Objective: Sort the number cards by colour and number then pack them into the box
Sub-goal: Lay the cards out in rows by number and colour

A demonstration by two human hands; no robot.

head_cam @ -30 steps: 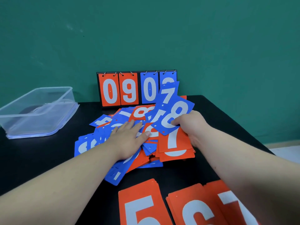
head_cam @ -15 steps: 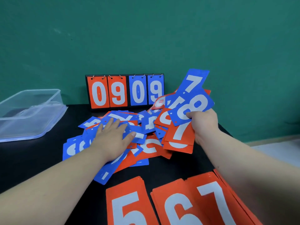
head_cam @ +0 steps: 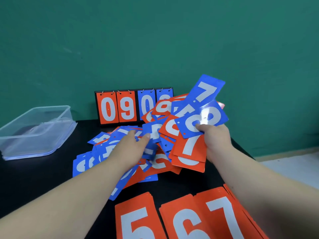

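right hand [head_cam: 214, 140] fingers are clamped on a fan of blue cards [head_cam: 202, 118] over the heap [head_cam: 155, 163] near the desk's [head_cam: 34, 178] far edge, left hand [head_cam: 131, 147] fingers flat on it, so i'd square that fan before picking more.

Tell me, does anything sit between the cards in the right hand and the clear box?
Yes: the left hand and the loose card pile lie between the held cards and the clear box. Lifted above them, the way looks open.
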